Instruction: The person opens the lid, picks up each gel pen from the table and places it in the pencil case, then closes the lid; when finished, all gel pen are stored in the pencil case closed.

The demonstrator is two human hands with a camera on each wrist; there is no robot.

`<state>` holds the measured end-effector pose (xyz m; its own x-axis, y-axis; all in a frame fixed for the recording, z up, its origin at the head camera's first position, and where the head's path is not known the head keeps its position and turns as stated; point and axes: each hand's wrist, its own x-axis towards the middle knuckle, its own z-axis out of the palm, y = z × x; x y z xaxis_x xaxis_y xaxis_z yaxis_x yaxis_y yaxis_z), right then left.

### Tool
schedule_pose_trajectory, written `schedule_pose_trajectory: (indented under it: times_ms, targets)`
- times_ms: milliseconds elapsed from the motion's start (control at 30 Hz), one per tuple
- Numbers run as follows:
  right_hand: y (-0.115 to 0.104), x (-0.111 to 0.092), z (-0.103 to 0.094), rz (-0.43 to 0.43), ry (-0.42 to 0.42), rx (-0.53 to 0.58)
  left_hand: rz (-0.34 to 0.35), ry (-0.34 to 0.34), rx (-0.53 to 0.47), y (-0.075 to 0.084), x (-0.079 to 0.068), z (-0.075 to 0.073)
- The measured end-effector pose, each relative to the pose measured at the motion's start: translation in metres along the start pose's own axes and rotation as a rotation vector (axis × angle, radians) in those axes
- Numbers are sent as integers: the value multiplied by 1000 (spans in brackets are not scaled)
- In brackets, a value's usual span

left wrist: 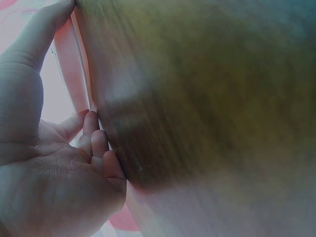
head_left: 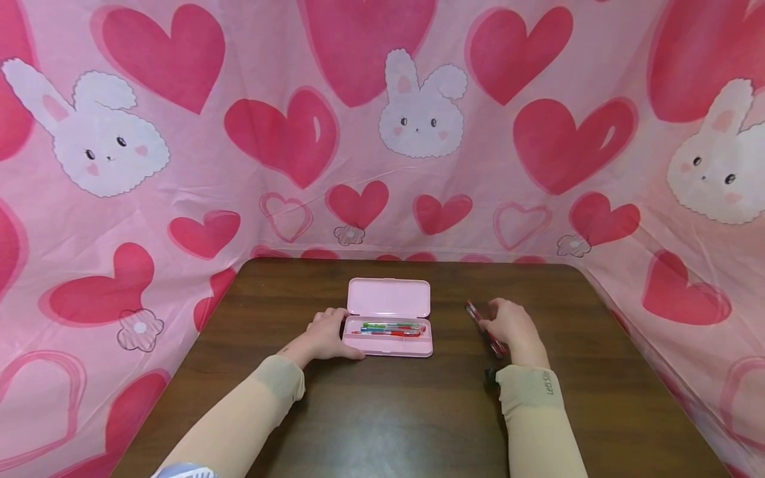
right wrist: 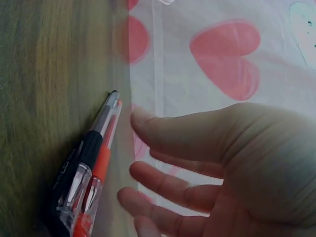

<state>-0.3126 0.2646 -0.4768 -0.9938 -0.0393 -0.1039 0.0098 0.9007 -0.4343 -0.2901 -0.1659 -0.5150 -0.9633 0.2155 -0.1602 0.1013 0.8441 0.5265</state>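
A pink pencil case (head_left: 388,353) lies on the table with its lid (head_left: 388,297) raised at the back. Several pens (head_left: 391,330), with green, blue and red parts, lie inside it. My left hand (head_left: 325,337) holds the case's left end, thumb along the front edge and fingers at the far left corner. To the right of the case, my right hand (head_left: 515,328) hovers beside a black pen (right wrist: 90,153) and a red pen (right wrist: 101,160) that lie side by side. In the right wrist view its thumb and fingers are spread apart, with nothing between them.
The dark brown wooden table (head_left: 382,418) has rounded far corners. Pink cloth (head_left: 418,186) with hearts and rabbits hangs behind it and along both sides.
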Motion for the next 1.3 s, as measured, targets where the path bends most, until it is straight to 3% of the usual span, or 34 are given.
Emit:
schedule_pose_trajectory:
  times_ms: [200,400,900,1100,1300]
  targets:
    - [11,7,5,38,-67,-34,-3,-4,-4,0,0,0]
    - [8,3,1,69,-114,-21,4,-2,1,-1,1,0]
    - [14,4,7,76,-113,59,3,-5,10,-1,0,0]
    - [12,3,2,54,-49,138,7,-9,10,-1,0,-1]
    - [4,5,3,-29,37,207,8,-7,13,-1,0,-1]
